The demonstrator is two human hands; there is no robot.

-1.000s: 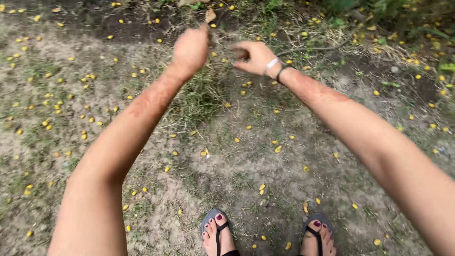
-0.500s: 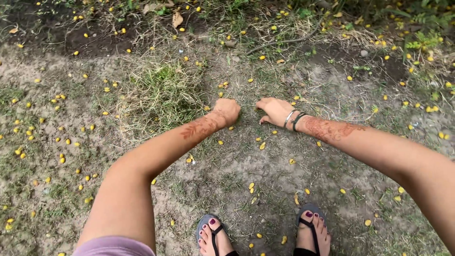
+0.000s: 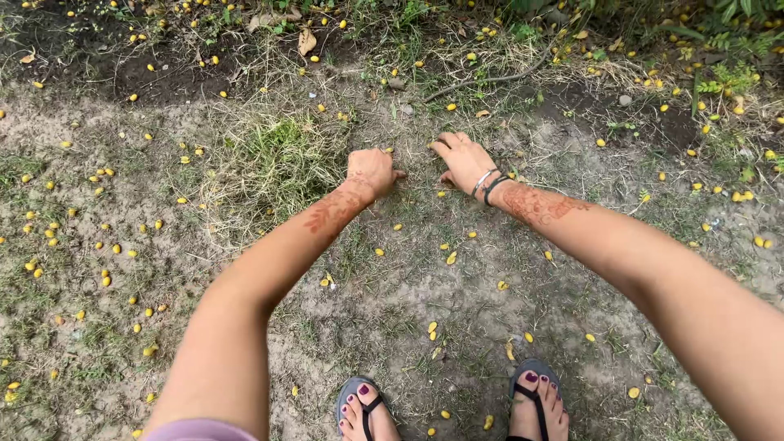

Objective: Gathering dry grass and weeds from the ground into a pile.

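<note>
Left hand point(image 3: 371, 170) curled into a fist, right hand point(image 3: 462, 160) loosely spread, both low over patchy ground point(image 3: 408, 278); whether either holds anything cannot be told. A yellow fallen flower point(image 3: 442, 193) lies between them, toward six o'clock of the right hand, which is nearer

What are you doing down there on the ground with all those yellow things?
A person bends over a dirt and grass patch strewn with small yellow petals. The left hand is curled into a fist low by the grass tuft. The right hand, fingers spread, reaches to the ground beside it. Both feet wear sandals.
</note>
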